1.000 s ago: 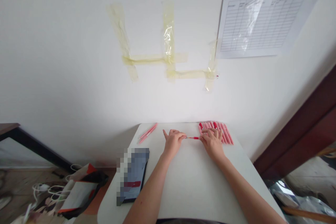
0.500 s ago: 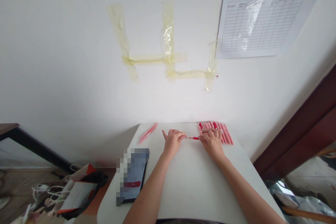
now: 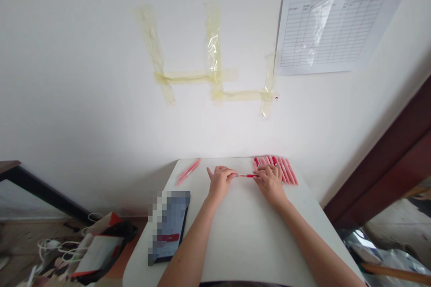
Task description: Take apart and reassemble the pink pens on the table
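A slim pen with a red section lies crosswise between my two hands, over the far part of the white table. My left hand pinches its left end between thumb and fingertips. At the other end, my right hand has its fingers closed on the red part. Just behind my right hand lies a row of several pink pens, some with red ends, partly hidden by that hand. A few pink pens rest near the table's far left corner.
A tablet or phone, partly pixelated, lies on the table left of my left forearm. The white wall rises right behind the table, with yellowed tape and a printed sheet. Bags and white cords are on the floor at left.
The whole view has shifted slightly. Both hands keep their hold on the pen, with hardly any visible movement.
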{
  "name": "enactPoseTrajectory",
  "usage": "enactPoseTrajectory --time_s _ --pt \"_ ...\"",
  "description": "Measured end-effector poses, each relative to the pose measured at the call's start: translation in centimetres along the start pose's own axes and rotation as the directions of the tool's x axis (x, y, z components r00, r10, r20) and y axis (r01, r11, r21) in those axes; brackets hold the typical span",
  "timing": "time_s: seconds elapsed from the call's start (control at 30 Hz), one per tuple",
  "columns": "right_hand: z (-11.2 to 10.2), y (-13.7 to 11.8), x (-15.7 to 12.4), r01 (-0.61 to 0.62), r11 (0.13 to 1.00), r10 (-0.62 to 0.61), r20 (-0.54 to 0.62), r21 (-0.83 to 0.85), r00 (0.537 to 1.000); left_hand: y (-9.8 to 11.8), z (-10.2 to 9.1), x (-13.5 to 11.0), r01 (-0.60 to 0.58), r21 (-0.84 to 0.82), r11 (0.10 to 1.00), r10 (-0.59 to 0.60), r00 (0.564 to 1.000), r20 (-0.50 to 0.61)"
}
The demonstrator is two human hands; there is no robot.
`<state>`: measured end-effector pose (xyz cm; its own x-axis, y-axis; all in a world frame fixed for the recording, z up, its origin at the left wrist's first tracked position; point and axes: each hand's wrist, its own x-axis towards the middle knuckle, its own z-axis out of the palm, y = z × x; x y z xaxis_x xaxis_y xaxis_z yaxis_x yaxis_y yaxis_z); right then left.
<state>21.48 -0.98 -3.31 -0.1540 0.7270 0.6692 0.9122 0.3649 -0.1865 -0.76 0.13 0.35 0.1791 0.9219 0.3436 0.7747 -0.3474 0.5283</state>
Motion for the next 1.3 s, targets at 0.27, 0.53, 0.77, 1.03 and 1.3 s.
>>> enactPoseTrajectory --time_s 0.27,0.53,0.77,1.03,1.3 --pt "0.09 -0.02 0.02 -0.022 0.995 0.021 0.012 0.101 1.000 -0.09 0.15 0.04 -0.004 -0.015 1.000 0.004 1.000 -0.010" --pt "-0.28 -0.12 0.07 -0.061 0.995 0.060 0.013 0.073 0.998 -0.30 0.24 0.04 -0.024 -0.024 0.999 0.023 0.999 -0.039" --pt "0.06 0.36 0.01 -0.031 0.993 0.032 -0.012 0.112 0.999 -0.43 0.32 0.04 -0.027 -0.013 1.000 0.027 0.999 -0.043" --pt "0.17 0.56 -0.09 -0.037 0.991 0.040 -0.016 0.131 0.999 -0.43 0.31 0.09 -0.003 -0.035 0.999 0.001 0.999 -0.038" --pt "0.28 0.77 -0.07 -0.039 0.987 0.045 -0.039 0.155 0.998 -0.89 0.58 0.13 -0.039 -0.006 0.999 0.039 0.999 -0.016"
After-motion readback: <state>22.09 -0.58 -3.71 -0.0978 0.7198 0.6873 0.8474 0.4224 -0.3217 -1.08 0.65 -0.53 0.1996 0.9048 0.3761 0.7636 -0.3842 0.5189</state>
